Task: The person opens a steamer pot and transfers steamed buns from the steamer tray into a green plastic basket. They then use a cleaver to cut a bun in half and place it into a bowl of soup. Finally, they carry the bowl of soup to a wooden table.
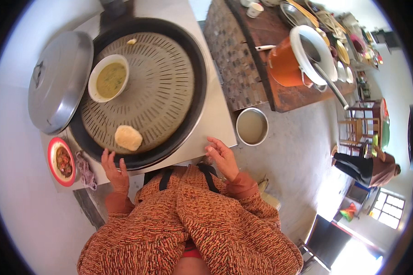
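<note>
A large dark wok (198,98) is set into the pale stove top, with a round slotted steamer rack (158,87) inside it. On the rack stands a white bowl (108,78) of yellow-green soupy food. A pale steamed bun (128,138) lies at the rack's near edge, and a small yellowish scrap (131,41) at its far side. My left hand (115,172) is at the wok's near rim, close to the bun, fingers apart and holding nothing. Over the stove's front edge, my right hand (222,157) is raised with its fingers apart and nothing in them.
A domed metal lid (59,82) leans at the wok's left. Beside it sit a red-rimmed bowl (69,179) of food and a crumpled cloth (86,170). A metal pot (252,127) stands on the floor. An orange bucket (284,62) is on the brown counter; another person (367,167) is far right.
</note>
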Available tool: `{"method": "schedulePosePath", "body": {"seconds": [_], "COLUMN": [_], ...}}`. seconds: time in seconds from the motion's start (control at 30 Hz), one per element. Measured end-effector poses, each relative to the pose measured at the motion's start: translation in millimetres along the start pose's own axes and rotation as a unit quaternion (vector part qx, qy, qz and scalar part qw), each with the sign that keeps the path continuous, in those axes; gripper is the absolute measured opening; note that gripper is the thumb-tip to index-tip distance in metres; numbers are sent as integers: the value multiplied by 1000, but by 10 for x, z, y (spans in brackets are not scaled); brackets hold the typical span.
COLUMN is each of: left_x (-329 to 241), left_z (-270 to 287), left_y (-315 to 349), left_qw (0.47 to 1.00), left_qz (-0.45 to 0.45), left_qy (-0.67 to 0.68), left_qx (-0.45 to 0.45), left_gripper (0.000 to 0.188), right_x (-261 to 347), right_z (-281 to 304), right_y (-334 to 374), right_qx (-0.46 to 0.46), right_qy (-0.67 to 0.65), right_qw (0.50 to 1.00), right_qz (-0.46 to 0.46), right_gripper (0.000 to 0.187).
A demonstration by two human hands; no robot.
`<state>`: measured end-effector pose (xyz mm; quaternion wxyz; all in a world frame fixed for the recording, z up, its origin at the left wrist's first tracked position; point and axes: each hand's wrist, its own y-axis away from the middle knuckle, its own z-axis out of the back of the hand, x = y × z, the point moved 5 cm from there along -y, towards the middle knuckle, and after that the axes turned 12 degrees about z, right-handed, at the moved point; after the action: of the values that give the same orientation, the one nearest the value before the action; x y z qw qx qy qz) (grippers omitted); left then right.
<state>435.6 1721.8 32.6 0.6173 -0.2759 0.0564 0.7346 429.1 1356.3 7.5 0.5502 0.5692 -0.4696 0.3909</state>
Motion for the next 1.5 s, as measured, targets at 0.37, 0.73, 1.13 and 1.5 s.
{"method": "schedulePosePath", "body": {"seconds": [0.37, 0.73, 1.13, 1.5], "left_x": [-2284, -2820, -2941, -3154], "left_z": [-1158, -1925, -1940, -1920], "left_y": [338, 631, 700, 946], "left_qw": [918, 874, 874, 914], "left_qz": [-224, -376, -354, -162], "left_qy": [159, -36, -81, -268], "left_qx": [288, 306, 322, 259], "left_gripper": [39, 58, 61, 75], "right_x": [-149, -350, -332, -468], "right_z": [1215, 1490, 2503, 4915], "right_y": [336, 518, 1291, 1342], "right_qx": [-63, 10, -142, -72], "right_qy": [33, 144, 22, 105], "right_qw": [997, 989, 984, 991], "right_qz": [-22, 31, -101, -41], "right_gripper": [39, 36, 39, 41]}}
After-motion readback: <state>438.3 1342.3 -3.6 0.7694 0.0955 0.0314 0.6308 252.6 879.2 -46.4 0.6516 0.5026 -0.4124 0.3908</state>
